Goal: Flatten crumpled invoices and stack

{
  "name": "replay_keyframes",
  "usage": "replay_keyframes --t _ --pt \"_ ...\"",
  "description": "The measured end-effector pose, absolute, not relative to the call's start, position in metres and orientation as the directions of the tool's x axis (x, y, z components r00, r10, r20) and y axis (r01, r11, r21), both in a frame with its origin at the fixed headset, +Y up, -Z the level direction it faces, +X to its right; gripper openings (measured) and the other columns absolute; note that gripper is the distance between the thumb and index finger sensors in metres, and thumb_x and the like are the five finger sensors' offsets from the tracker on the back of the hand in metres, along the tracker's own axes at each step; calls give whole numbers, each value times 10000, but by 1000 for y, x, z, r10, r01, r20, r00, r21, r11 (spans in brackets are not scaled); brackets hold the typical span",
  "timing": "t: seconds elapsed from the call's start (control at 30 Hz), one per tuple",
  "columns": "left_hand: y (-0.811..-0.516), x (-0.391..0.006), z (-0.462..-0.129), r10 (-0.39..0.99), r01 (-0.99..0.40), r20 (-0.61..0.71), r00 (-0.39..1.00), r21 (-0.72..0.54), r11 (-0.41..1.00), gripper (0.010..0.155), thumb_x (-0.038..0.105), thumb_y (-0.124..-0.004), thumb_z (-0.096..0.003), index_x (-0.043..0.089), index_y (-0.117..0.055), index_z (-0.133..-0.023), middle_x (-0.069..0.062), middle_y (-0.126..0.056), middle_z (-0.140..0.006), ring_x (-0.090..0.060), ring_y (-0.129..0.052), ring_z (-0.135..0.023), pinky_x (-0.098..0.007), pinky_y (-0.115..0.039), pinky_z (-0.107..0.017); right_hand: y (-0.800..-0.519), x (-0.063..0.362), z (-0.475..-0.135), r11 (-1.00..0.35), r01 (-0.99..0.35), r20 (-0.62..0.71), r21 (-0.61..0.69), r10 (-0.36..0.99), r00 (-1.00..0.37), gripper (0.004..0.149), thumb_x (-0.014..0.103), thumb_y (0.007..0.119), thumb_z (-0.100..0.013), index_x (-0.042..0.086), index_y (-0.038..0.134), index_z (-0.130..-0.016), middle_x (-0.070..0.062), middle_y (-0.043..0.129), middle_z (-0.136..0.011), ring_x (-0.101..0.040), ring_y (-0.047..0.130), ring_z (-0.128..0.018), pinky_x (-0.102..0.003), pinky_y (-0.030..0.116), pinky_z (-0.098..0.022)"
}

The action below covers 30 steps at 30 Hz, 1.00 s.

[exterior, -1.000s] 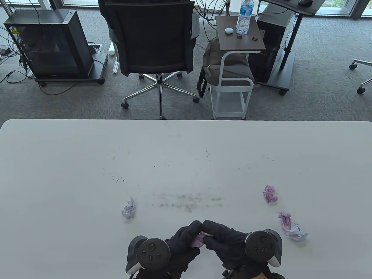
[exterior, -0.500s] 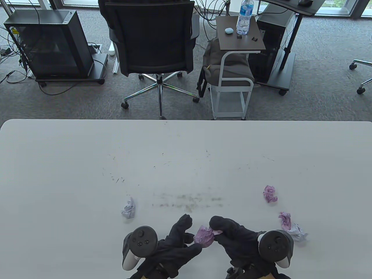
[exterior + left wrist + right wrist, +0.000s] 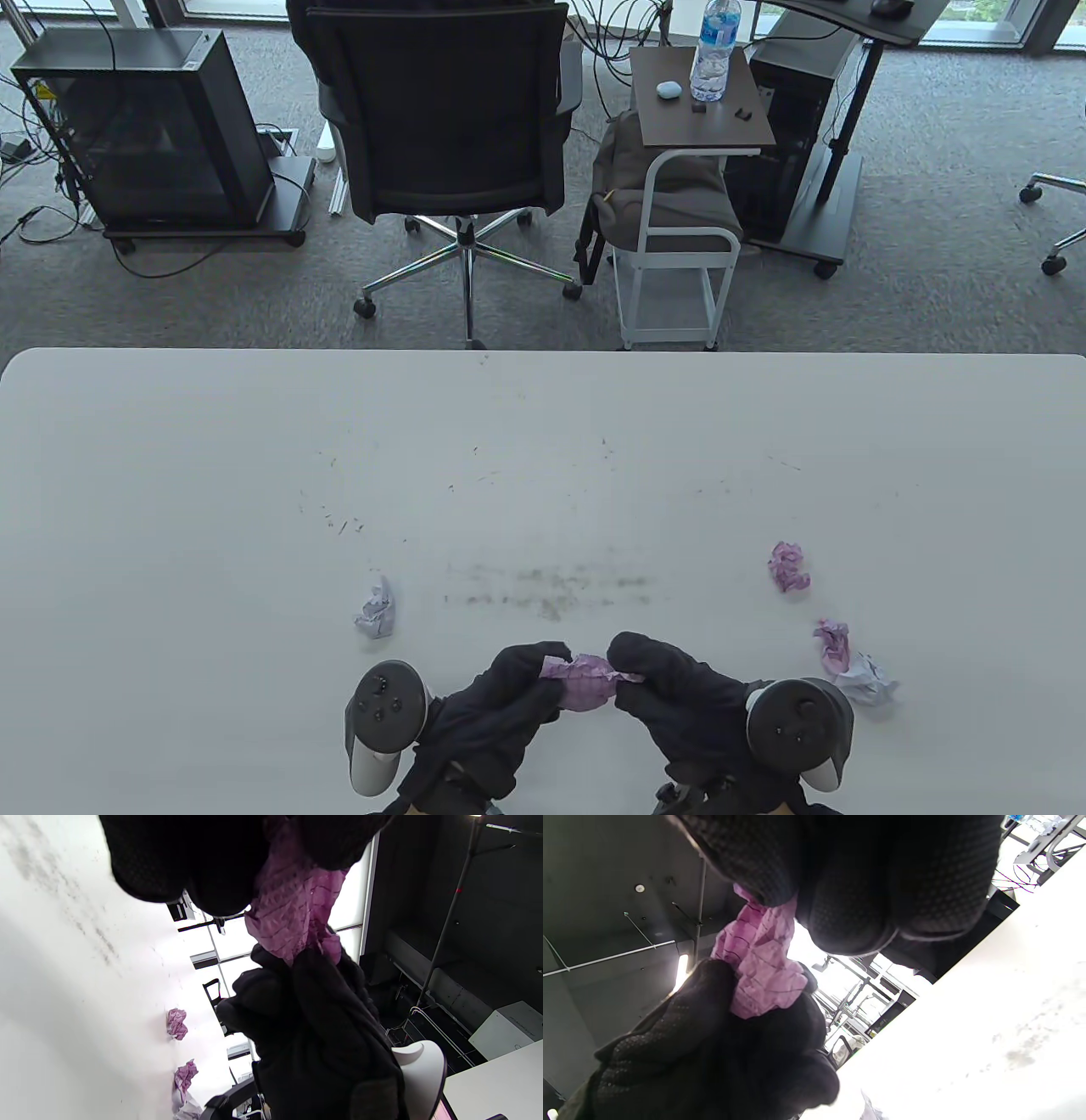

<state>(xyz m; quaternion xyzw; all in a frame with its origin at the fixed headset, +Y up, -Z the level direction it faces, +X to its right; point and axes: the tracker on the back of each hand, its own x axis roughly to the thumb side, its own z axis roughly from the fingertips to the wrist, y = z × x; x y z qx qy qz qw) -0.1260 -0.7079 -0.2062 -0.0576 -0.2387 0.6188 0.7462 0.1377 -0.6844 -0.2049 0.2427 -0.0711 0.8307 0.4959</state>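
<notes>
A crumpled pink invoice is held between both hands just above the white table, near its front edge. My left hand pinches its left end and my right hand pinches its right end. The paper is partly stretched between them; it shows in the left wrist view and the right wrist view. Other crumpled invoices lie on the table: a white one to the left, a pink one to the right, and a pink one touching a white one.
Grey smudges mark the table just beyond my hands. Past the far edge stand a black office chair, a small side table with a water bottle, and a black case.
The hands, together a second ago, have drawn apart and the pink invoice has been pulled wider between them. The left hand has rotated and shifted left.
</notes>
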Motion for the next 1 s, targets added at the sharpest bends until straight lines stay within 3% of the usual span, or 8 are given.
replay_keyframes --t 0.1,0.2,0.33,0.43,0.57,0.7,0.8,1.0 --pt "-702 -127 -204 900 -881 368 234 -310 356 437 289 -719 -614 165 -650 -1028 -126 -772 -929 -324 -952 -725 -506 -836 -560 -689 137 -208 -518 -819 431 248 816 -386 550 283 821 -524 103 585 -988 -179 802 -879 -306 951 -615 -467 866 -424" --pt "-693 -124 -199 782 -820 484 391 -201 535 436 295 -740 -602 175 -685 -1017 -109 -848 -818 -282 -993 -591 -486 -863 -492 -688 142 -211 -509 -805 451 306 822 -348 885 539 794 -497 83 307 -1079 -297 434 -1095 -458 734 -860 -525 810 -496" --pt "-688 -112 -193 666 -720 570 481 -177 671 437 315 -753 -590 166 -727 -1000 -89 -903 -710 -236 -1012 -473 -462 -884 -428 -692 137 -212 -419 -810 417 410 876 -242 968 598 772 -479 52 254 -1087 -340 430 -1091 -493 710 -871 -561 787 -515" --pt "-690 -109 -192 659 -704 566 495 -183 687 450 339 -743 -587 128 -744 -985 -68 -917 -655 -210 -1012 -421 -449 -890 -402 -693 126 -209 -465 -764 411 447 866 -286 855 498 832 -489 39 404 -1070 -224 691 -957 -376 857 -704 -513 825 -470" --pt "-695 -113 -194 719 -734 505 477 -221 642 463 397 -704 -583 81 -803 -907 -30 -928 -550 -174 -1003 -331 -432 -898 -356 -685 120 -204 -625 -733 488 268 744 -457 429 305 822 -522 129 726 -901 -72 918 -679 -213 977 -435 -411 907 -329" --pt "-707 -109 -198 882 -755 370 291 -478 449 694 561 -795 -496 100 -723 -1009 -18 -895 -632 -191 -983 -419 -455 -870 -425 -682 129 -205 -590 -758 475 279 771 -425 406 300 818 -523 107 755 -874 -70 948 -606 -190 991 -356 -387 916 -271" --pt "-707 -105 -199 867 -730 379 324 -483 484 613 462 -890 -504 129 -747 -999 -5 -897 -601 -174 -983 -392 -447 -881 -412 -680 137 -208 -585 -751 466 306 780 -417 408 295 823 -523 86 761 -867 -73 955 -577 -185 990 -328 -383 913 -252" --pt "-712 -103 -203 860 -689 343 379 -516 509 446 426 -834 -561 120 -871 -883 -43 -898 -694 -224 -988 -480 -488 -860 -456 -674 146 -209 -635 -729 480 256 738 -474 404 298 823 -523 101 763 -870 -65 957 -569 -178 987 -320 -376 912 -247"
